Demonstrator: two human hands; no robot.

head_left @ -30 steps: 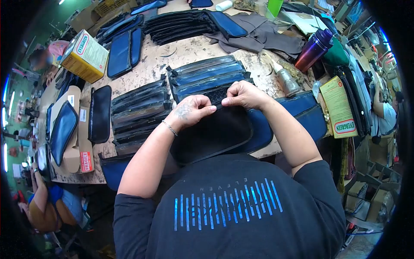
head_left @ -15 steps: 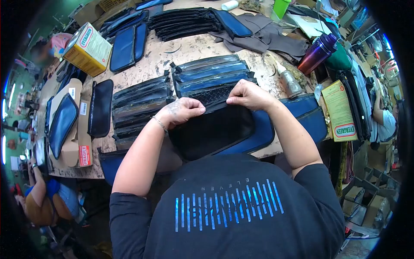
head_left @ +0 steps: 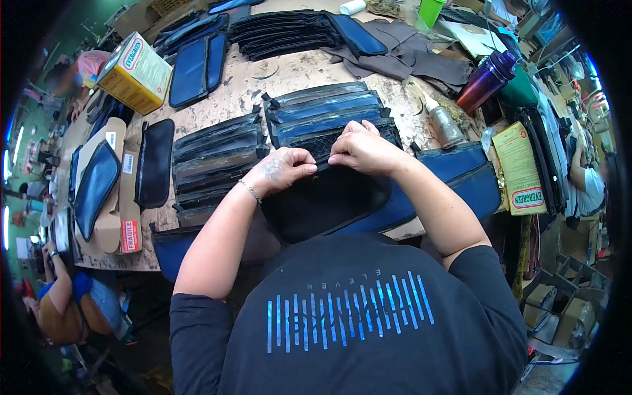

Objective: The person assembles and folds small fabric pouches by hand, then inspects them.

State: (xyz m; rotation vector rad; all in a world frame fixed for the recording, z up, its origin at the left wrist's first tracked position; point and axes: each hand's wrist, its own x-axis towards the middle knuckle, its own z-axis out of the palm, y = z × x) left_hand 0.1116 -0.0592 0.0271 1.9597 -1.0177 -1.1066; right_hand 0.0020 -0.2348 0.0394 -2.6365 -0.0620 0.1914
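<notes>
A black pouch-like panel [head_left: 329, 204] with rounded corners lies at the table's near edge in front of me. Along its far edge runs a black strip with a woven-looking pattern. My left hand [head_left: 284, 170] pinches that edge between thumb and fingers. Close beside it, my right hand [head_left: 359, 151] pinches the same edge, its fingers curled over the strip. A blue panel [head_left: 415, 191] shows from beneath the black one on the right. Just beyond my hands lie overlapping blue and black strip-edged pieces [head_left: 326, 108]. The fingertips partly hide the edge they grip.
More layered dark pieces [head_left: 214, 164] lie on the left. A yellow-and-white can [head_left: 135, 76] stands at the back left, near a cardboard box [head_left: 108, 230]. A nozzle bottle [head_left: 442, 124] and a purple-red flask [head_left: 486, 82] are on the right. Stacked black pieces [head_left: 283, 34] sit at the back.
My right hand has moved left along the edge, nearer my left hand, with its fingers now curled over. My left hand has shifted only slightly.
</notes>
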